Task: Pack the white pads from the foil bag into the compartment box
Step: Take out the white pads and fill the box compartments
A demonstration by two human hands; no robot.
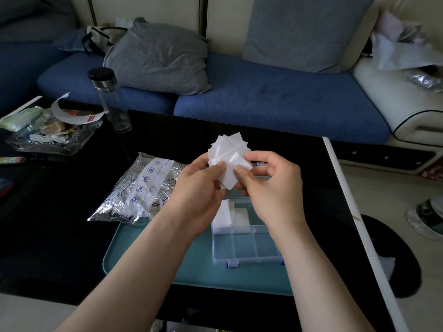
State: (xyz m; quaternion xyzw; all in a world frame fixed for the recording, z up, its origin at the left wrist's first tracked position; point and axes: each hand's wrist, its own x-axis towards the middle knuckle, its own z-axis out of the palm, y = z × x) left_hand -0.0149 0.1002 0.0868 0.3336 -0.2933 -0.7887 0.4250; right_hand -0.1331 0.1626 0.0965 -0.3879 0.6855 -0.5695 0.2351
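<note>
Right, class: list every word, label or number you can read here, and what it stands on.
"Date" – on the foil bag, on its label panel.
Other print on that panel: too blurred to read.
On the paper strip, the red tag: too small to read.
The green packet: blurred.

You have the clear plastic compartment box point(247, 248) on the teal rectangular tray point(148, 259), the crinkled silver foil bag point(136, 190) overlapping its far-left corner.

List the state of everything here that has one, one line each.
Pads: fanned stack, held above the box.
Left hand: pinching pads.
Right hand: pinching pads.
Box: open, pads in two far compartments.
Foil bag: lying flat, crumpled.
Bottle: upright, capped.
</note>
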